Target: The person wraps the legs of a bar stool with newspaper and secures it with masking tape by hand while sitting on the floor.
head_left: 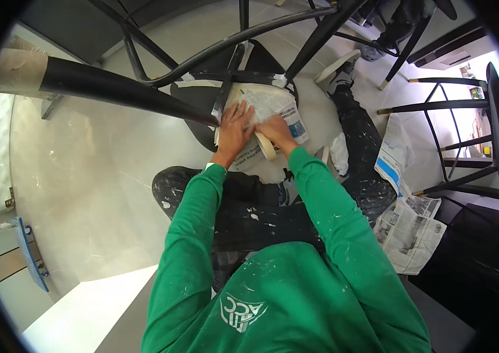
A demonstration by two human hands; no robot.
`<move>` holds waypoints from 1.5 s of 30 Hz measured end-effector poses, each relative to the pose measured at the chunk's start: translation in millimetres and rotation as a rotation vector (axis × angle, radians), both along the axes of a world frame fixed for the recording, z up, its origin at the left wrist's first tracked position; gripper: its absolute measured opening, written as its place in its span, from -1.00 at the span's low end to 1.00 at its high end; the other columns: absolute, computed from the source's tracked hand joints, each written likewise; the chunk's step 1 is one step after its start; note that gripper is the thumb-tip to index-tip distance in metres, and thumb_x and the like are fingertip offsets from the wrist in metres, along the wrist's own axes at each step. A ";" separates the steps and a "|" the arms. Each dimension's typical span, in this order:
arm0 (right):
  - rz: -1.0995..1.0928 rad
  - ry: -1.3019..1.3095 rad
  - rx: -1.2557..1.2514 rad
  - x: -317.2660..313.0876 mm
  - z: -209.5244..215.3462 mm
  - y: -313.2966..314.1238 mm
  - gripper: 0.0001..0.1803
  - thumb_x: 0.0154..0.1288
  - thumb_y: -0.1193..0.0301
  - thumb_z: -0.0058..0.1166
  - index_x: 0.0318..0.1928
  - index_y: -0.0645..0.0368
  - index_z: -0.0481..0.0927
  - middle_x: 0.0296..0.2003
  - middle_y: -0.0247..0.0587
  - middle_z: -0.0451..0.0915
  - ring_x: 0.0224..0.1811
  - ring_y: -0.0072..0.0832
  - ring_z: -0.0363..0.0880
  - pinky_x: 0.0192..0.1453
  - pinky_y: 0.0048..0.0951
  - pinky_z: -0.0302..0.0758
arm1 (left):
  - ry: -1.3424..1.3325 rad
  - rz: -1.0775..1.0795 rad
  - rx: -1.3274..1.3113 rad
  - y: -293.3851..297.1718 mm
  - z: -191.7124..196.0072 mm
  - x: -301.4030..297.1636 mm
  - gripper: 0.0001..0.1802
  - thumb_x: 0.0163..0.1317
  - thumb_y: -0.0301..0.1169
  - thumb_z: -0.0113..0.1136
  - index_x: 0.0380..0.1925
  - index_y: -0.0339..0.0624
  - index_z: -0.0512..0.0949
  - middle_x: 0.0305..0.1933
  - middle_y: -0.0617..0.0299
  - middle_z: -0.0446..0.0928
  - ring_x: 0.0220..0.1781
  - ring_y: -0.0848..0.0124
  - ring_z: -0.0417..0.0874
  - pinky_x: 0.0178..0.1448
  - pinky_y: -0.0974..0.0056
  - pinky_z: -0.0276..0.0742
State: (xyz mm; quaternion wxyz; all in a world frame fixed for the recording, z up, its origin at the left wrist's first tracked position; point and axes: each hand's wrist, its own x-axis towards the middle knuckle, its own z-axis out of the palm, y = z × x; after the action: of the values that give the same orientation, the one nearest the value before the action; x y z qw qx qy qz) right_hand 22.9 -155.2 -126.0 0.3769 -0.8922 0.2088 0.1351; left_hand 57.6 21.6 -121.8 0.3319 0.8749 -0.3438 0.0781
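A dark stool or chair is tipped over in front of me, its round black seat point(201, 134) near the floor and its black legs point(114, 94) slanting towards me. Newspaper point(276, 103) lies over part of the seat, between the white-taped bars. My left hand point(235, 130) presses on the paper's left side, fingers outstretched beside a taped bar. Close by on the right, my right hand point(275, 130) has its fingers curled at a cream roll of masking tape point(267, 147). The roll hangs below the fingers, over the paper; its far side is hidden.
My bent legs point(261, 217), in paint-spotted dark trousers, surround the work. More newspaper point(411, 232) lies at the right, near another overturned chair point(496, 123) with thin black legs. A blue-edged board point(30, 253) stands at the far left. A white crumpled piece point(339, 154) sits beside my leg.
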 end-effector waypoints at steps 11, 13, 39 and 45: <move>0.012 -0.177 -0.246 -9.8 27.3 41.4 -0.66 0.09 0.21 0.40 -0.36 0.29 0.76 -0.23 0.19 0.76 -0.17 0.12 0.76 -0.06 0.00 0.67 | -0.058 0.054 0.033 9.0 -12.7 -4.9 -0.34 0.29 -0.27 0.38 0.41 -0.11 0.51 0.56 -0.06 0.38 0.59 -0.09 0.35 0.65 -0.11 0.20; 0.022 -0.214 -0.277 -13.7 29.9 49.2 -0.72 0.11 0.25 0.38 -0.38 0.26 0.75 -0.25 0.14 0.76 -0.18 0.10 0.76 -0.07 -0.01 0.67 | -0.067 0.056 0.047 8.7 -12.5 -4.9 -0.35 0.31 -0.27 0.36 0.41 -0.11 0.51 0.56 -0.06 0.38 0.59 -0.10 0.35 0.65 -0.11 0.20; -0.084 -0.516 0.351 -158.6 135.1 -16.8 -0.86 0.24 0.55 0.36 -0.25 0.27 0.64 -0.23 -0.21 0.56 -0.32 -0.47 0.66 -0.26 -0.45 0.58 | 0.626 -0.197 -0.492 -31.2 89.9 -131.8 -0.65 0.45 -0.42 0.28 0.17 -0.31 0.63 0.14 0.02 0.66 0.16 0.19 0.67 0.27 0.17 0.56; -0.137 -0.508 0.433 -146.6 136.9 -30.5 -0.87 0.30 0.56 0.33 -0.16 0.30 0.71 -0.20 -0.20 0.59 -0.28 -0.49 0.71 -0.26 -0.48 0.59 | 1.137 -0.104 -0.793 -47.4 87.0 -130.7 -0.75 0.48 -0.39 0.32 0.03 -0.33 0.69 -0.05 0.22 0.70 -0.02 0.46 0.68 0.17 0.30 0.60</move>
State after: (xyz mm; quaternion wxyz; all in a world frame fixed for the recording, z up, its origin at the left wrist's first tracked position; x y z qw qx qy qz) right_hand -123.7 -185.7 10.9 0.6057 -0.7806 0.1343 -0.0759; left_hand -73.1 -25.7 -34.9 0.7584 0.5752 -0.1036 -0.2884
